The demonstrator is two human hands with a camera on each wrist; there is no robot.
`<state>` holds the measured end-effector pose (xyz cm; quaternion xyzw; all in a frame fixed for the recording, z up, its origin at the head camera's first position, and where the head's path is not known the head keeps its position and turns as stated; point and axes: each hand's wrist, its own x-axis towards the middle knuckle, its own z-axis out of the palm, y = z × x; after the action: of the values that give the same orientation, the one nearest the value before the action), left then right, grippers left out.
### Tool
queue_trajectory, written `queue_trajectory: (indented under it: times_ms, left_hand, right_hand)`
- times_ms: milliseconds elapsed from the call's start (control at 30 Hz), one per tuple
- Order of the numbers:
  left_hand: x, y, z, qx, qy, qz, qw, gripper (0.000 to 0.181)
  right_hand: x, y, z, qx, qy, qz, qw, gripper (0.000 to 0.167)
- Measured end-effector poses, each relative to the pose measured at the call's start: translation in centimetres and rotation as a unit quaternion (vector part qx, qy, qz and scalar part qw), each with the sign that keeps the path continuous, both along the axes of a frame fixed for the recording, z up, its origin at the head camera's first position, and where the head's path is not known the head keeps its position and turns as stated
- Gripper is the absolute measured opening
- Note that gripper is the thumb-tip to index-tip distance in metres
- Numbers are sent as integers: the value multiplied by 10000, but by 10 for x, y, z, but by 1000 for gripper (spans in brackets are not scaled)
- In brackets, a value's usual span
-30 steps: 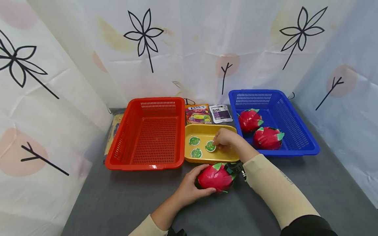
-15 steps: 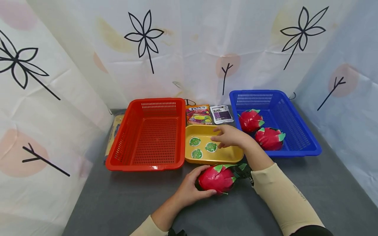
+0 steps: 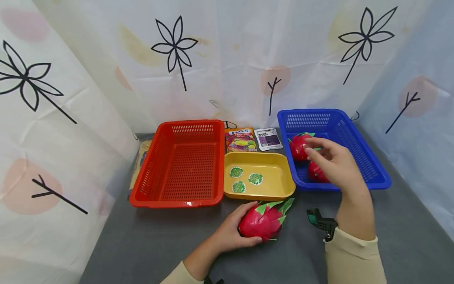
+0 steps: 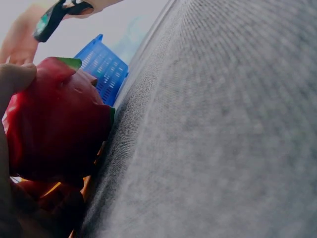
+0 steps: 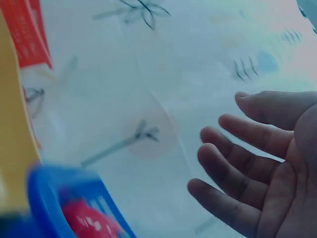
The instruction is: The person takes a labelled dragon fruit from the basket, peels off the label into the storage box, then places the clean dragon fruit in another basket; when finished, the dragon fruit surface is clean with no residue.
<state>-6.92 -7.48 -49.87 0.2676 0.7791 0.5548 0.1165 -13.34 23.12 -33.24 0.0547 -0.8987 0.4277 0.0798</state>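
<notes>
My left hand (image 3: 230, 230) grips a red dragon fruit (image 3: 260, 223) with green leaf tips, resting on the grey table in front of the yellow tray. In the left wrist view the thumb lies against that dragon fruit (image 4: 59, 119). Above the front of the blue basket (image 3: 369, 165) hovers my right hand (image 3: 338, 165), fingers loosely bent and holding nothing; the right wrist view shows them apart (image 5: 257, 168). Two more dragon fruits (image 3: 298, 148) lie in that basket, the nearer one (image 3: 315, 173) partly hidden by the hand. Several-shaped green leaf detail is too small to read.
Three round green stickers (image 3: 255, 179) lie in the yellow tray (image 3: 280, 193). A red basket (image 3: 177, 203) stands left of it. Behind the tray are a Fox's candy packet (image 3: 241, 140) and a white-and-purple pouch (image 3: 268, 139). A tan packet (image 3: 140, 161) sits beside the red basket.
My right hand has let go of the green sticker, lifted out of the yellow tray and moved right over the blue basket. My left hand still holds the dragon fruit in place.
</notes>
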Motion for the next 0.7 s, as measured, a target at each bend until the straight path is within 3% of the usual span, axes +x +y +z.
queue_trajectory:
  times_ms: [133, 267, 367, 567, 700]
  left_hand:
    - [-1, -1, -1, -8, -46, -150, 9999, 91]
    - [-1, 0, -4, 82, 23, -258, 9996, 91]
    - [-1, 1, -5, 147, 118, -282, 9994, 88]
    - [1, 1, -3, 180, 346, -204, 9990, 82]
    - [0, 0, -2, 156, 470, -164, 9986, 80]
  right_hand:
    - [6, 44, -16, -4, 374, -977, 9945, 50]
    - [10, 87, -36, 169, 183, -1691, 9853, 53]
    - [10, 113, -50, 242, 35, -1863, 9822, 55]
    - [9, 148, -81, 386, -143, -1679, 9849, 59]
    - [9, 156, -96, -21, -762, -1812, 9805, 68]
